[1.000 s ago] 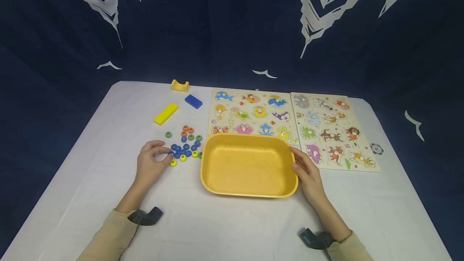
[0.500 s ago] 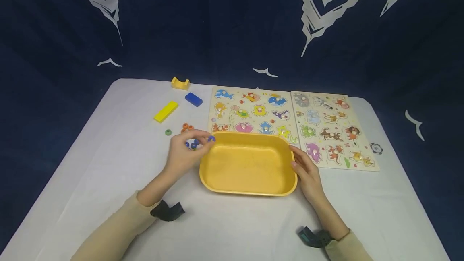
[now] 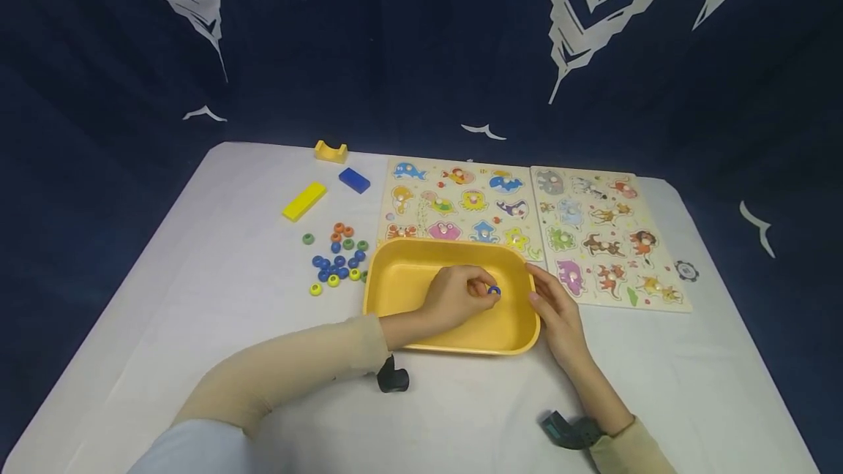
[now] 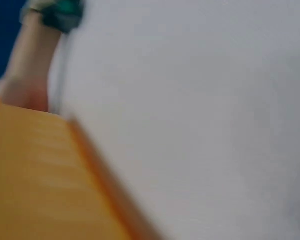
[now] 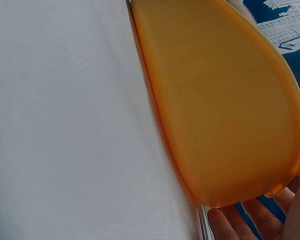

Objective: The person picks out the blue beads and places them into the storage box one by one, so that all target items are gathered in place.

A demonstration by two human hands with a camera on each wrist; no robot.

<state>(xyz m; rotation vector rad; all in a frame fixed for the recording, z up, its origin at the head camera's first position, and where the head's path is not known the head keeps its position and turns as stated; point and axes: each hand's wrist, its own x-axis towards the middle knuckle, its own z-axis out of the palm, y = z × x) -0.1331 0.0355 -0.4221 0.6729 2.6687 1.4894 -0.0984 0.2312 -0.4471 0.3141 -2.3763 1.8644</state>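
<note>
Over the right half of a yellow plastic tray [image 3: 408,276], my left hand [image 3: 457,297] pinches a blue bead [image 3: 494,290] between thumb and fingertips. The bead and left fingers do not show in the left wrist view, which catches only the blurred tray [image 4: 40,175] and cloth. My right hand [image 3: 558,317] holds the tray's right end by its side. In the right wrist view, the right fingers [image 5: 262,217] lie against that end of the tray [image 5: 230,100]. Loose blue beads [image 3: 326,264] lie left of the tray, among yellow beads [image 3: 334,281], green beads [image 3: 308,238] and orange beads [image 3: 339,228].
Behind the tray lie a sea-animal puzzle board [image 3: 461,200] and a land-animal puzzle board [image 3: 602,240]. A yellow block [image 3: 304,201], a blue block [image 3: 354,181] and a notched yellow block [image 3: 331,152] sit at the back left. White cloth [image 3: 461,415] covers the table.
My left hand has gone from the bead group rightward over the tray's near-left rim, carrying a blue bead above the tray. The right hand has stayed at the tray's right end.
</note>
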